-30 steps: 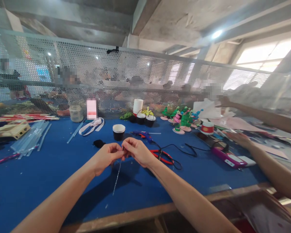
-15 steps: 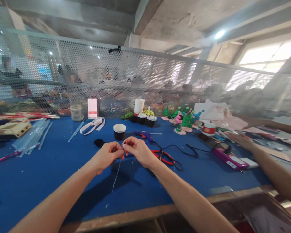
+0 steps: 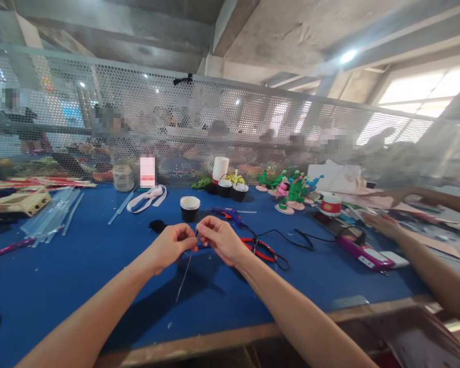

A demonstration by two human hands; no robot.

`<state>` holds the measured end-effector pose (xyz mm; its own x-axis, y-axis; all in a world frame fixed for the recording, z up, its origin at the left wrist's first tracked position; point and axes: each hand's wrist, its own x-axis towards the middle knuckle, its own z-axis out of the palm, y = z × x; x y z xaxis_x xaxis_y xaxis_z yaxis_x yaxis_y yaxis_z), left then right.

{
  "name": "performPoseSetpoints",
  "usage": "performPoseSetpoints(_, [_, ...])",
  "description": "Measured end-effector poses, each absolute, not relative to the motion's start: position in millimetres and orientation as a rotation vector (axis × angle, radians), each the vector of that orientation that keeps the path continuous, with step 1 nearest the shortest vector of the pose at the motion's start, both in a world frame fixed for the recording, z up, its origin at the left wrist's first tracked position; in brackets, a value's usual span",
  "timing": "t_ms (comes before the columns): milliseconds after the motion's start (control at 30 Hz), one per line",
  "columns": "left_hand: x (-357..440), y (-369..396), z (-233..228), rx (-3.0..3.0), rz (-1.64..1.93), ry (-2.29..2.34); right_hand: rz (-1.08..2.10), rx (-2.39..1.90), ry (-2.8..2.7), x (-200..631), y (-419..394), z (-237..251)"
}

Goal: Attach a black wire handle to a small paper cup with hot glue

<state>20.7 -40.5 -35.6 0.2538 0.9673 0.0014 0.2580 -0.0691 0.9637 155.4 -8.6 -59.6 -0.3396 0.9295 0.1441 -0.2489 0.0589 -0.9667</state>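
In front of me my left hand [image 3: 175,243] is closed in a pinch, with a thin silvery wire-like strand [image 3: 184,280] hanging below its fingers. My right hand [image 3: 223,240] pinches just beside it, fingertips close together. A small dark thin piece [image 3: 197,233] shows between the two hands; most of it is covered by the fingers. Just beyond them stands a small black-and-white cup [image 3: 190,209]. To its left lies a fuzzy black piece [image 3: 158,225]. Red-handled pliers [image 3: 266,250] lie right of my right hand, partly hidden behind it.
A blue glue gun [image 3: 232,214] lies behind my right hand, near a black cable. Glue sticks [image 3: 49,217] and a wooden box [image 3: 21,203] are at left. Small green figures [image 3: 297,191] and a purple device [image 3: 364,253] stand right, near another person's arms [image 3: 425,255].
The right fingertips have drawn slightly up and away from the left ones, showing the dark piece between. At right, the other person's farther hand has moved over the papers.
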Motion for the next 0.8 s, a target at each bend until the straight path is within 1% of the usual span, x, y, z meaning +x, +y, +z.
performPoseSetpoints(200, [21.0, -40.1, -35.2, 1.518, 0.912, 1.171, 1.565, -0.712, -1.318, 156.7, -10.5, -58.3])
performPoseSetpoints(400, [17.5, -38.3, -36.6, 1.507, 0.85, 1.153, 1.399, -0.736, -1.556, 158.1, -9.1, -58.9])
performPoseSetpoints(667, [10.7, -34.7, -34.5, 1.858, 0.83, 1.32, 1.394, -0.765, -1.62, 162.0, -6.6, -58.6])
performPoseSetpoints(800, [11.9, -35.3, -34.6, 1.967, 0.854, 1.418, 1.32, -0.791, -1.662, 161.2, -6.5, -59.1])
